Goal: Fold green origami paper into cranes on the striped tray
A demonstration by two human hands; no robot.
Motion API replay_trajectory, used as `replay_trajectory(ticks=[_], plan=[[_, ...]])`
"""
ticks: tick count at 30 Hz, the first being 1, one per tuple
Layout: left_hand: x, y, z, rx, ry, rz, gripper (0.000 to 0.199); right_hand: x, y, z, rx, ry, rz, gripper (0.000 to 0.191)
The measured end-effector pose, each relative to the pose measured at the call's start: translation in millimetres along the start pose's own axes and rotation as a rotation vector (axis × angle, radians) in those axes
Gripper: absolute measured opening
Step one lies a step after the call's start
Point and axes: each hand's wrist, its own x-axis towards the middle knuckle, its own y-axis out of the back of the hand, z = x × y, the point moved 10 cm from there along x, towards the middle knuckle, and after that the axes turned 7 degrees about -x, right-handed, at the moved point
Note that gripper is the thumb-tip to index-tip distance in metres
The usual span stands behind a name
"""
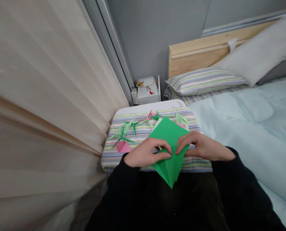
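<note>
A partly folded sheet of green origami paper (168, 130) is held in front of my body, its lower point reaching past the near edge of the striped cloth. My left hand (152, 150) pinches its middle from the left, thumb and forefinger close together on the surface. From the right, my right hand (197, 146) grips the paper's side edge, fingers on top and the thumb partly hidden. Beyond the paper lie folded cranes in green (122, 136), pale green (126, 126) and pink (151, 115). A pink folded piece (122, 146) sits left of my left hand.
The striped cloth (106, 160) covers a small white-rimmed table (174, 103). A white cabinet (145, 94) with small items on top stands behind it. Curtains (61, 96) hang close on the left. The bed (241, 115) with pillows (205, 80) is on the right.
</note>
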Motion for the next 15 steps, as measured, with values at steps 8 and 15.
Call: replay_trajectory(ticks=[8,15], plan=[[-33,45.0,55,0.339,-0.333,0.587,0.034,-18,45,6,-0.198,-0.028,0.606,0.010],[-12,19.0,56,0.600,-0.231,0.452,0.016,-18,30,-32,-0.358,0.154,0.586,0.007]])
